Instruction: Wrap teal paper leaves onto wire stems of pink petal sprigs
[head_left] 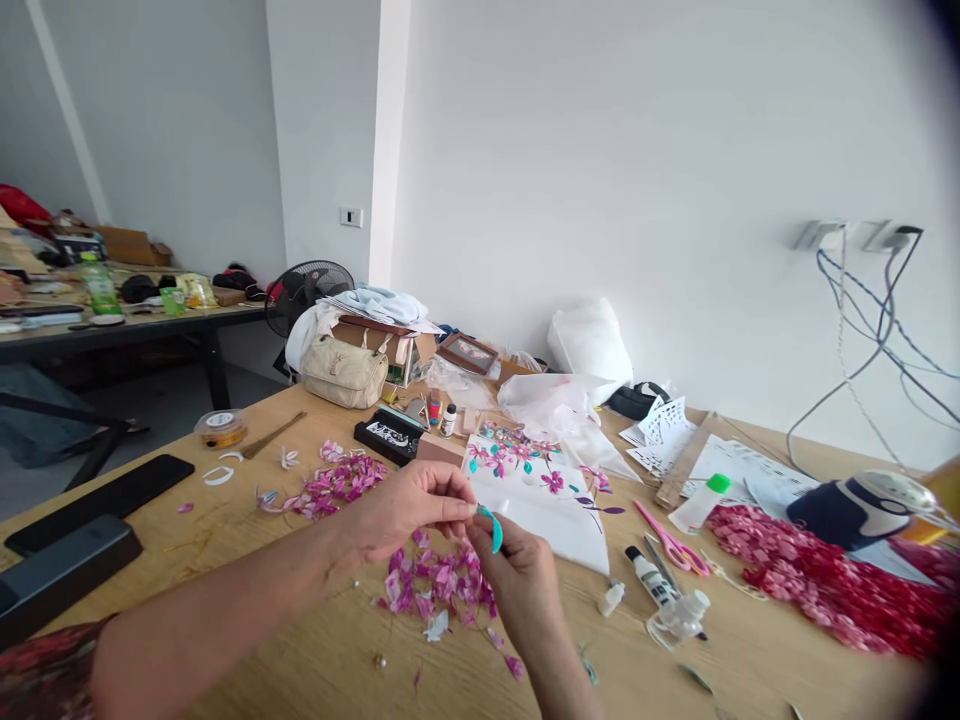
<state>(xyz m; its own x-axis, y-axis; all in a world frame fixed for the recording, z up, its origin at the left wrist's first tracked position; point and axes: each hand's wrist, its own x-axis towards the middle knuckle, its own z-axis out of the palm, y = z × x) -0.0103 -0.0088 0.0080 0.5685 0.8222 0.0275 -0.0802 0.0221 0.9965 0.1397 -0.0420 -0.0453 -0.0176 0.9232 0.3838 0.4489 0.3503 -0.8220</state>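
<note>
Strip (pixel 495 530) in L hand (pixel 424 505) — lbl (pixel 652 577) illegible

Table (pixel 300 640), lower centre: smooth, grained wood with a low sheen. Strip (pixel 496 534), centre: smooth and softly glossy; its material is unclear. Bag (pixel 345 372), left of centre: matt, creased cloth. Wrap (pixel 551 402), centre: thin, crinkled, translucent plastic. Scissors (pixel 670 543), right of centre: smooth, plastic-looking. Bottle (pixel 686 613), lower right: clear, glossy plastic. Wall (pixel 600 150), top: smooth and matt.
</note>
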